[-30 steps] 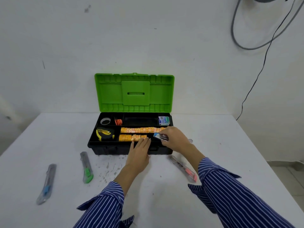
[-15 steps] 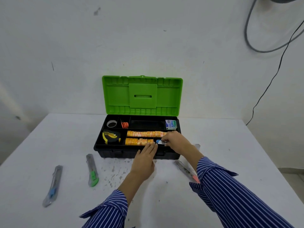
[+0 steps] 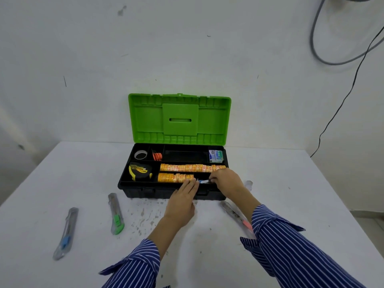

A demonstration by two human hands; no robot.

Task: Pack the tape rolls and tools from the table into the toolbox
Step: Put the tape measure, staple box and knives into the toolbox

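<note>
The black toolbox [image 3: 143,192] stands open with its green lid [image 3: 179,118] upright. Its tray holds two rows of orange tape rolls [image 3: 191,168], a yellow tape measure [image 3: 140,173], a grey tape roll [image 3: 140,154], orange scissors [image 3: 157,155] and a small box [image 3: 216,155]. My right hand [image 3: 225,179] pinches a small blue and silver tool [image 3: 202,181] over the front right compartment. My left hand [image 3: 184,199] lies flat, its straight fingers touching the tray's front edge beside the shorter tape row.
Three utility knives lie on the white table [image 3: 291,194]: a blue-slider one [image 3: 65,233] at the left, a green one [image 3: 116,214] nearer the box, a pink-slider one [image 3: 235,215] partly under my right sleeve. Another clear object [image 3: 248,184] sits right of the box. Wall close behind.
My right hand has lowered the small tool from above the tape rows into the front right compartment. My left hand stayed at the tray's front edge. The camera shifted slightly.
</note>
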